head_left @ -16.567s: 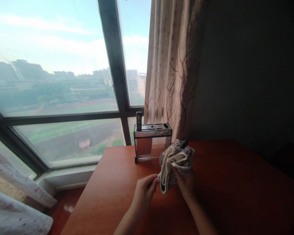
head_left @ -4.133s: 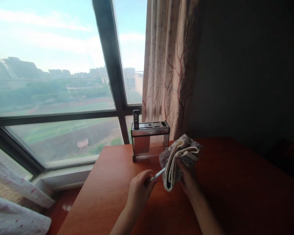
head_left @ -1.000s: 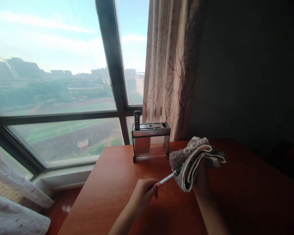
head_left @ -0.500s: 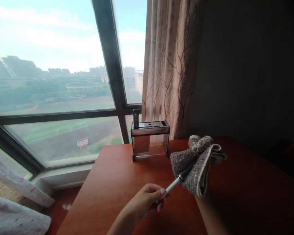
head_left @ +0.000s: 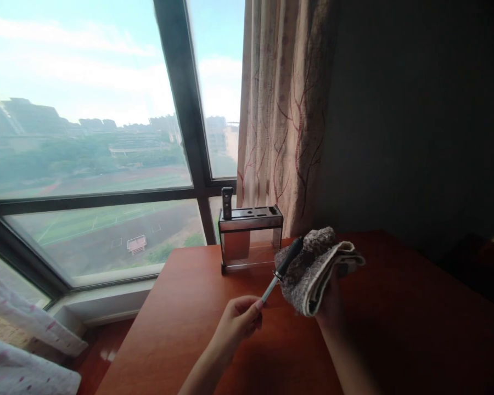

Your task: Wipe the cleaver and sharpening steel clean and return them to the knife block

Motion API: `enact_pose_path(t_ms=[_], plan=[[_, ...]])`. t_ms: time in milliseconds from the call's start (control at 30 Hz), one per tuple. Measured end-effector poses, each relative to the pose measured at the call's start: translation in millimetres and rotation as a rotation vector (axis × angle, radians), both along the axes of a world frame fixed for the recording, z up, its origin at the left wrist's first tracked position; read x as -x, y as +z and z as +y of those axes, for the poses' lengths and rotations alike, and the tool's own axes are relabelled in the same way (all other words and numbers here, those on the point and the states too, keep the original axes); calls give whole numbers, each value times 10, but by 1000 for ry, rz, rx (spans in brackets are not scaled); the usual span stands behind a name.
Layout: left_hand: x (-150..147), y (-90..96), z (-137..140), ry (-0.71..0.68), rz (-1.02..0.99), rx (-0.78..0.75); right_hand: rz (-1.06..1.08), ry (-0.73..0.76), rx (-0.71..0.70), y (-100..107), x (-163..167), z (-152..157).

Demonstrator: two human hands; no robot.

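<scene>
My left hand (head_left: 242, 318) is closed in a pinch around the metal rod of a honing steel (head_left: 285, 261). The steel tilts up to the right, its ribbed black handle uppermost and in front of the towel. A grey-brown towel (head_left: 300, 282) with a pale edge is bunched in my right hand (head_left: 330, 303), whose fingers are mostly hidden behind the folds. Handle and towel look very close; whether they touch, I cannot tell. Behind them on the table stands a clear knife block (head_left: 251, 216) with a slotted dark top. One black-handled knife (head_left: 226, 203) sits in its left slot.
The reddish-brown wooden table (head_left: 181, 307) lies under my hands. A large window (head_left: 86, 164) with dark frames fills the left. A patterned curtain (head_left: 284, 109) hangs behind the knife block, and a pale curtain (head_left: 28, 351) is at the lower left. The right side is dark.
The honing steel's handle, before tucked in the towel's fold, now shows fully in front of it. Both hands have shifted left; my left hand is also somewhat higher.
</scene>
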State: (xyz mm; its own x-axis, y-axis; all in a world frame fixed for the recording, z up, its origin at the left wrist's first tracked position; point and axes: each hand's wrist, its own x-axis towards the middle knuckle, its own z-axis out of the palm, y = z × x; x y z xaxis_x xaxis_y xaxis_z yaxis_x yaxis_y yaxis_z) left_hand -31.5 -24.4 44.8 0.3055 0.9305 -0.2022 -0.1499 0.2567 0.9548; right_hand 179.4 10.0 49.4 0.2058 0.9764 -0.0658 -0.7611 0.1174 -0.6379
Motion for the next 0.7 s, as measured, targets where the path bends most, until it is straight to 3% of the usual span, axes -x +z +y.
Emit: enact_pose_path(t_ms=[167, 300, 400, 567, 700], plan=[[-43, 53, -67, 61, -142, -29, 74, 253, 31, -173, 247, -76], [-38, 108, -97, 176, -210, -120, 5, 356, 14, -152, 488, -182], [-11, 157, -89, 246, -67, -313, -146, 404, -84, -59, 642, -272], [17, 173, -82, 307, 374, -722, -413, 349, -128, 35, 764, -349], [-32, 130, -117, 245, 541, -848, -322, 243, -58, -45, 754, -315]])
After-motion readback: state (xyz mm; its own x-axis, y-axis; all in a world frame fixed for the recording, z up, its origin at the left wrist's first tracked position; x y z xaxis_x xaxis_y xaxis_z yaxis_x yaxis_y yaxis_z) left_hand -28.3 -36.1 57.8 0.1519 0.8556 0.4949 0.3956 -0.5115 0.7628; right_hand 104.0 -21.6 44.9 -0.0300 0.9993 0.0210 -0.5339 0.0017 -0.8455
